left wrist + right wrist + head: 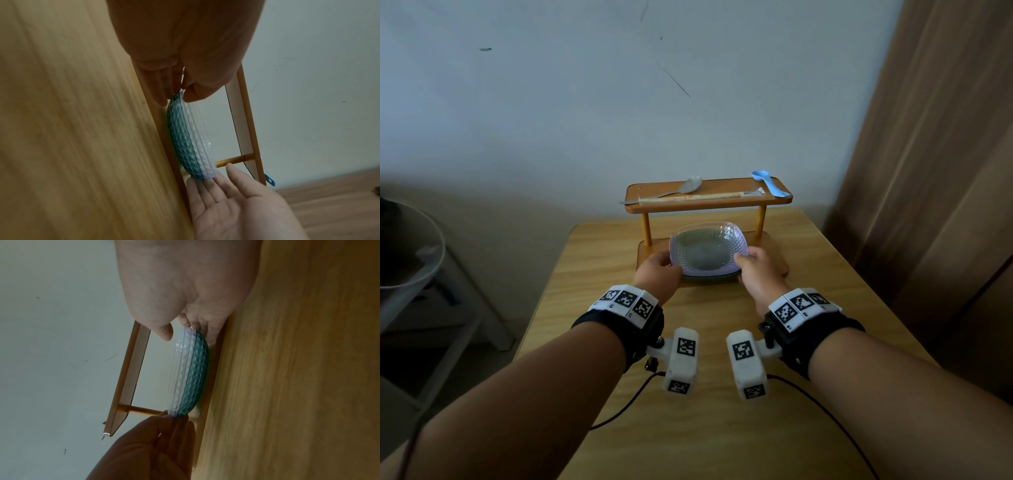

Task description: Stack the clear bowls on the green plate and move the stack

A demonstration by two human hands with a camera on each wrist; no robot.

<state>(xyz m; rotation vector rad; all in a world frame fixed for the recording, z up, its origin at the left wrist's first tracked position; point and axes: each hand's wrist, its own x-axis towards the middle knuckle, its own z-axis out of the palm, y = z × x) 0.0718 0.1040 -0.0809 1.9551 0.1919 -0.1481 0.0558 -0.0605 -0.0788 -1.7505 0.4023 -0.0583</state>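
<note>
A stack of clear dimpled bowls (709,246) sits nested in the green plate (709,279) on the lower board of a wooden rack (774,246). My left hand (666,262) pinches the stack's left edge, thumb on the top rim and fingers beneath. My right hand (743,262) holds the right edge the same way. In the left wrist view the left hand (176,97) grips the clear bowls (200,146) and green plate (180,142). In the right wrist view the right hand (189,332) clasps the bowls (179,378) over the plate (195,378). Whether the plate is lifted off the board I cannot tell.
The rack's top shelf (654,192) hangs low over the stack and carries a metal spoon (688,186), wrapped chopsticks (698,198) and a blue spoon (770,183). The rack stands at the back of a wooden table (705,428). A curtain (928,171) hangs on the right, a white stand (431,308) stands on the left.
</note>
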